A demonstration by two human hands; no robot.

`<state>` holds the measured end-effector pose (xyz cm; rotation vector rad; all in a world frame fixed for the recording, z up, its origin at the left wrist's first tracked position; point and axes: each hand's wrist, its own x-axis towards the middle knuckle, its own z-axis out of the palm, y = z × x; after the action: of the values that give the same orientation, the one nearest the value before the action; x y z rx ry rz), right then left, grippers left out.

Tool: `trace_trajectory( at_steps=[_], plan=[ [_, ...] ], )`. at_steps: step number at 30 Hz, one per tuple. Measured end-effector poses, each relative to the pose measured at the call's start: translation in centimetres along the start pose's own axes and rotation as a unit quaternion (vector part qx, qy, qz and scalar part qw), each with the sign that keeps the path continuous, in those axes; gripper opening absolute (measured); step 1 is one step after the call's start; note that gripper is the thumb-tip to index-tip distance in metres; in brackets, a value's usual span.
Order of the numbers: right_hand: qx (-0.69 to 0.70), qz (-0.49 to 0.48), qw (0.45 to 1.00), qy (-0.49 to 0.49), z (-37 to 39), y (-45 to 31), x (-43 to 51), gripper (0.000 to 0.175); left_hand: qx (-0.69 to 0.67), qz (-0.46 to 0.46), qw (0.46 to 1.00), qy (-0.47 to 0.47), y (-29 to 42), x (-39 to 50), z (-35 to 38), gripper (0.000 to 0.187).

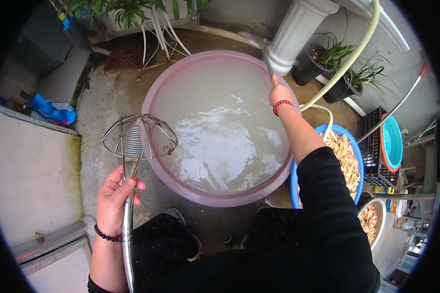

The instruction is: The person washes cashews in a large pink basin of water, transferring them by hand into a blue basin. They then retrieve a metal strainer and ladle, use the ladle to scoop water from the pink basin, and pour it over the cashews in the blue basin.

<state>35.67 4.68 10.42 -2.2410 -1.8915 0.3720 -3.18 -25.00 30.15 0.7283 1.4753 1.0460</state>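
My left hand (115, 201) grips the long metal handle of a wire skimmer (141, 137). Its basket rises beside the left rim of a large round pink tub (222, 200), and a dark bit clings to the basket's edge. Cloudy water (220, 95) fills the tub, its surface rippled and reflecting light. Over the tub's far right rim, my right hand (279, 93) is closed around a slim grey rod (269, 66), one finger stretched along it. The rod's far end meets the base of a white pillar in view; what it belongs to is unclear.
Right of the tub stands a blue basin (358, 164) of pale, sliced pieces, with a hose (346, 66) above it. A smaller bowl (380, 223) holds similar pieces. Potted plants (311, 64), a white pillar (297, 33) and a black crate (370, 161) stand nearby.
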Motion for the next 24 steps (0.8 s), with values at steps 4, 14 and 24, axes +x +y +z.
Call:
trace_trajectory(
  at_steps=[4,14,24],
  plan=[
    [0.101,-0.009,0.995,0.012,-2.1,1.3,-1.7,0.05,0.006,0.006,1.0,-0.012,0.2,-0.5,0.6,0.035],
    [0.193,0.014,0.981,-0.024,-7.4,8.8,-10.8,0.044,-0.009,0.031,0.999,-0.029,0.0,-1.0,0.5,0.033],
    [0.212,0.109,0.957,-0.165,0.1,5.0,-8.7,0.022,-0.009,0.037,0.999,-0.029,-0.1,-1.5,-0.4,0.032]
  ],
)
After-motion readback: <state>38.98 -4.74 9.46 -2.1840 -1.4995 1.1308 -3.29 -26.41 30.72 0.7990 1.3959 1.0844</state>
